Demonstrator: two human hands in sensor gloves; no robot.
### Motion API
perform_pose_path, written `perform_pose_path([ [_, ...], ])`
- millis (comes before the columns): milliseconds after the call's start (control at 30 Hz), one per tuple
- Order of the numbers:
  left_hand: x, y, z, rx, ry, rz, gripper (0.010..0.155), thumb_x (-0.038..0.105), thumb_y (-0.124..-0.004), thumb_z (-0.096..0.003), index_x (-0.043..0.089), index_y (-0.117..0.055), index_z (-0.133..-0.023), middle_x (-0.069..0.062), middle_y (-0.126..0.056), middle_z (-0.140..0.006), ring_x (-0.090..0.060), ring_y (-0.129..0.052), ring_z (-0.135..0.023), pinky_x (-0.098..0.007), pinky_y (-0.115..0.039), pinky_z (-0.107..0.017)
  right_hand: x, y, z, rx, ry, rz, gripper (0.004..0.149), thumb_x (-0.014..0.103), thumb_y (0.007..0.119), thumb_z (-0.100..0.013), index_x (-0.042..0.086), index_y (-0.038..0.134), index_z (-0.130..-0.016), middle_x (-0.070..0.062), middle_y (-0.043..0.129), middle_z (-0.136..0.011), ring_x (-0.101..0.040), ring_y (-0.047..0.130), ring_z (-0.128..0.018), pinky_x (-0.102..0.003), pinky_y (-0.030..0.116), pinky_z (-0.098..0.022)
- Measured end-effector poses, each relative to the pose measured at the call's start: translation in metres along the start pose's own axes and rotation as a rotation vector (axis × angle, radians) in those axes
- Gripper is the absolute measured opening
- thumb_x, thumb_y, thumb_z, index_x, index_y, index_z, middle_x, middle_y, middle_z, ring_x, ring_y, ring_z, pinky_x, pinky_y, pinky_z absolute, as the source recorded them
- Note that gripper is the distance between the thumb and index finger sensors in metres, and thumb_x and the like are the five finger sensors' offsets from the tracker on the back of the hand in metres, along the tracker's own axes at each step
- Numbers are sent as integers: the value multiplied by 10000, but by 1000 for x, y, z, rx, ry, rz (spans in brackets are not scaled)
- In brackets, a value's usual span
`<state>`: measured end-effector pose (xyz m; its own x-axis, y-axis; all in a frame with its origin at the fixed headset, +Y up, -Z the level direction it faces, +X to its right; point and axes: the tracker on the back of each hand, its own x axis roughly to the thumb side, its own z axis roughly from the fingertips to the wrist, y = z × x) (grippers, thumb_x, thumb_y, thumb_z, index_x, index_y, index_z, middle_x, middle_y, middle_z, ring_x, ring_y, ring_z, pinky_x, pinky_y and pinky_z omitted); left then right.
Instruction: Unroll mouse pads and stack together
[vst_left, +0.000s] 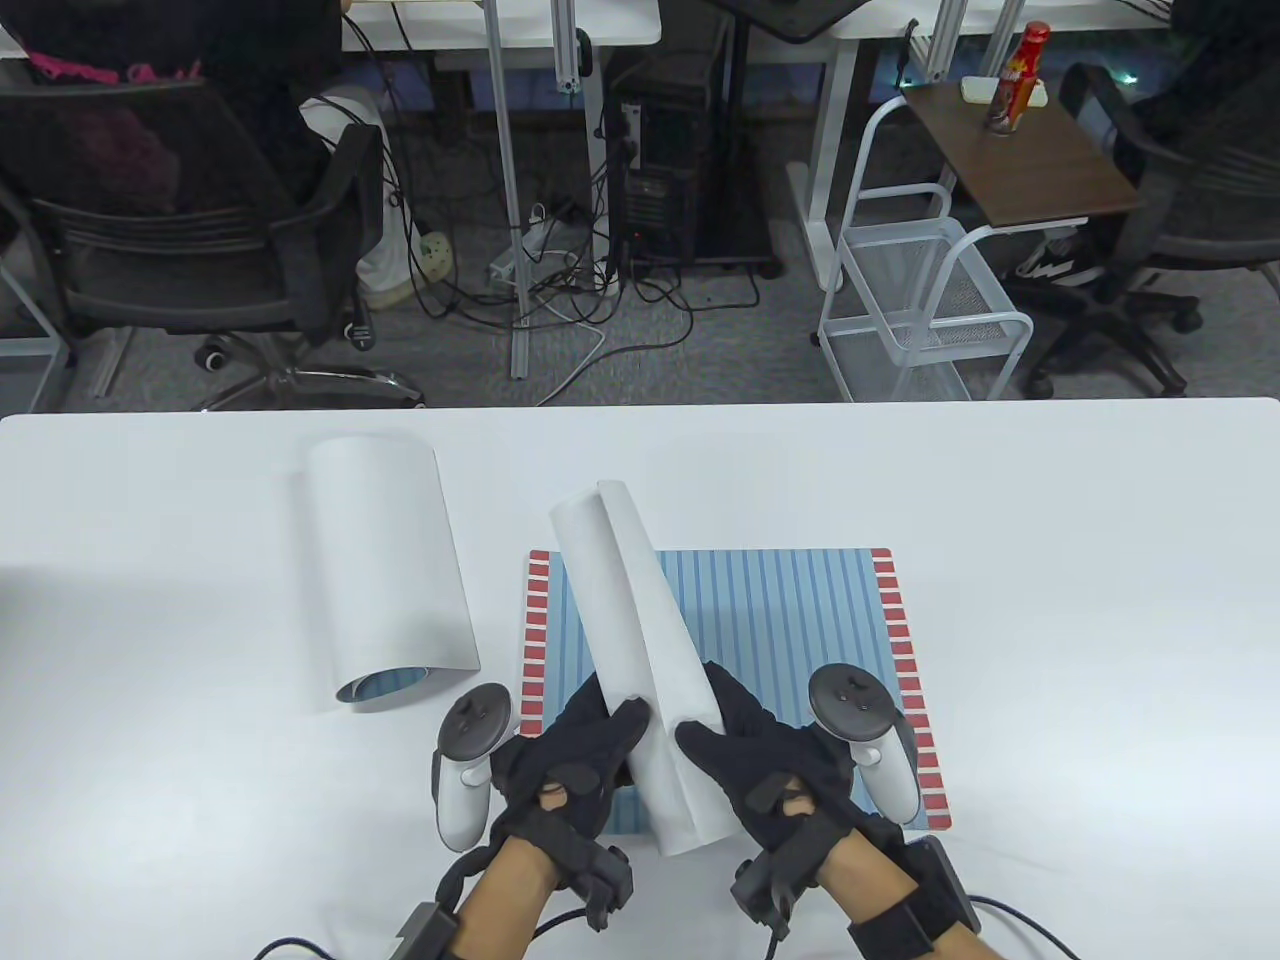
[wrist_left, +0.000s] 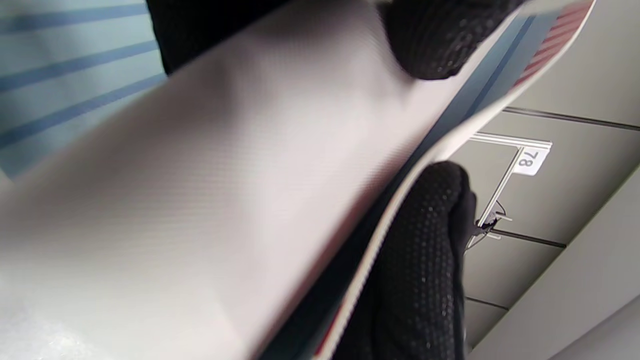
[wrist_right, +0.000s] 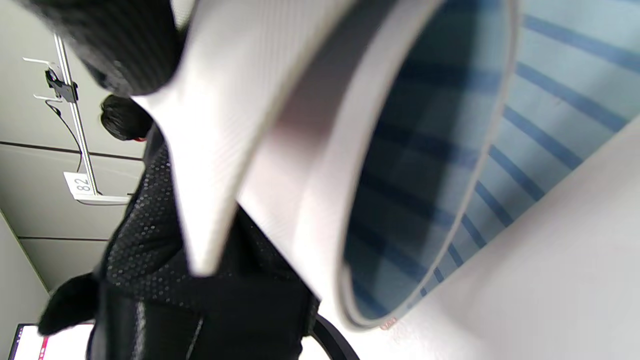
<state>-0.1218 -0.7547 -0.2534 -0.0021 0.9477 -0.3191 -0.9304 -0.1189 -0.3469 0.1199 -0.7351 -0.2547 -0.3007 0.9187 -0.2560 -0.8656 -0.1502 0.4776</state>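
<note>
Gripping a rolled mat (vst_left: 640, 660) from both sides with left hand (vst_left: 575, 765) and right hand (vst_left: 770, 765), above a flat striped mat (vst_left: 790, 620) on the table (vst_left: 1050, 600); a second roll (vst_left: 385, 560) just to the left.

Left wrist view: black fingertips (wrist_left: 430, 40) pressed on white backing.

Right wrist view: striped inside of the roll's open end.

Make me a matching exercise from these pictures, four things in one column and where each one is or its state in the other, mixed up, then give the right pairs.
Things:
1. flat striped mouse pad
2. rolled mouse pad
3. loosely curled mouse pad
4. red bottle

States:
A. lying alone, left on the white table
B. standing on the brown side table
C. held by the left hand and right hand
D. spread open under the hands

Pairs: 1-D, 2-C, 3-A, 4-B
</note>
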Motion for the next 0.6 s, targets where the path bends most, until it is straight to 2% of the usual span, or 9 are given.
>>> perform_pose_path([
  [167, -1, 7, 2, 68, 15, -39, 740, 480, -745, -487, 180, -387, -1062, 3, -708, -994, -280, -943, -796, -377, -845, -584, -5, -13, 1, -12, 13, -39, 768, 593, 692, -398, 299, 329, -1008, -72, 484, -1067, -321, 733, -894, -475, 692, -628],
  [300, -2, 9, 1, 70, 22, -27, 733, 474, -746, -486, 181, -398, -1061, 4, -718, -987, -276, -953, -783, -373, -852, -575, -9, -25, 1, -4, 47, -96, 801, 647, 668, -376, 282, 344, -1010, -98, 531, -1059, -343, 779, -878, -485, 726, -602],
  [367, -3, 8, 0, 58, 28, -15, 736, 475, -740, -487, 179, -390, -1063, 4, -713, -992, -278, -951, -783, -372, -851, -575, -10, -31, 1, -37, 75, -109, 715, 548, 706, -419, 288, 384, -1003, -95, 593, -1035, -333, 837, -832, -473, 763, -567],
  [467, -7, 7, -1, 30, 44, 24, 751, 484, -728, -491, 181, -359, -1070, -1, -690, -1007, -282, -938, -793, -374, -841, -583, -8, -36, 4, -94, 85, -58, 598, 390, 695, -458, 317, 433, -991, -82, 668, -1000, -314, 905, -770, -448, 808, -518],
  [600, -14, 6, -4, -16, 65, 92, 778, 502, -689, -501, 186, -275, -1079, -21, -610, -1066, -308, -886, -851, -401, -808, -619, 5, -35, 10, -191, 30, 33, 541, 307, 692, -460, 325, 516, -971, -88, 763, -940, -290, 976, -679, -420, 851, -453],
])
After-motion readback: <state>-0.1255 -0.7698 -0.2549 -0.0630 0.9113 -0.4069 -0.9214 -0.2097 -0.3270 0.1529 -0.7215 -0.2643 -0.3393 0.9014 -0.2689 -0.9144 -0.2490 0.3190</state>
